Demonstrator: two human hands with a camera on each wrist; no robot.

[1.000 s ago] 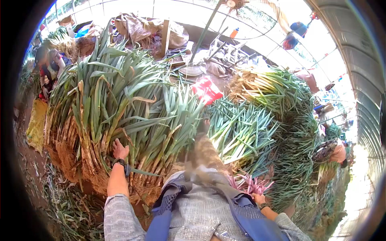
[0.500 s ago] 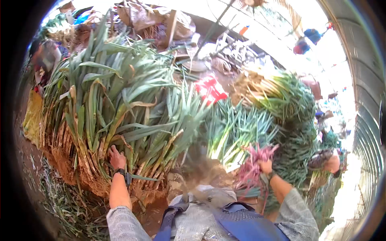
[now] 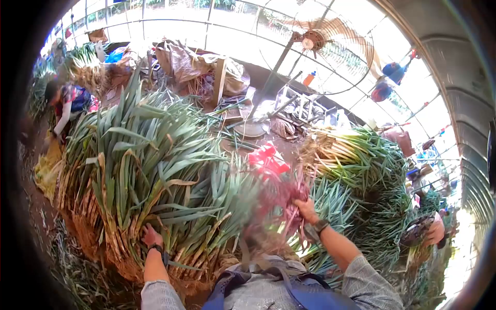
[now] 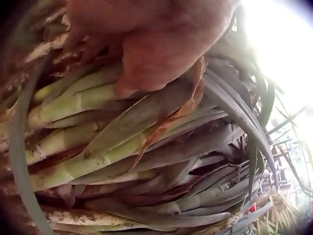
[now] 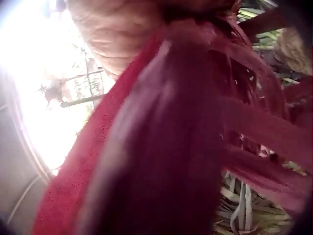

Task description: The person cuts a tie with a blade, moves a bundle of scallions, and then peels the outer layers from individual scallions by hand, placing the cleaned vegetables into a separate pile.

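My left hand (image 3: 152, 236) rests on the lower stalks of a big heap of leeks (image 3: 129, 170), whose roots point toward me. In the left wrist view the thumb (image 4: 151, 63) lies against pale green stalks (image 4: 63, 142), and the other fingertips are partly hidden behind it. My right hand (image 3: 307, 209) grips a bundle of pinkish-red strips (image 3: 274, 206), blurred in the head view. Wide red strips (image 5: 161, 137) hang from that hand in the right wrist view. The bundle overlaps a pile of cleaner leeks (image 3: 333, 199) behind it.
A red plastic bag (image 3: 268, 157) lies beyond the leeks. Another leek bundle (image 3: 343, 155) is stacked at the right. Sacks (image 3: 178, 67) and a standing fan (image 3: 313, 40) are at the back. One person (image 3: 70, 106) bends at far left. Leaf scraps (image 3: 77, 279) litter the ground.
My right hand has lifted the pinkish-red strips from low beside my right knee, up and leftward over the leeks in front. The left hand stays on the same stalks.
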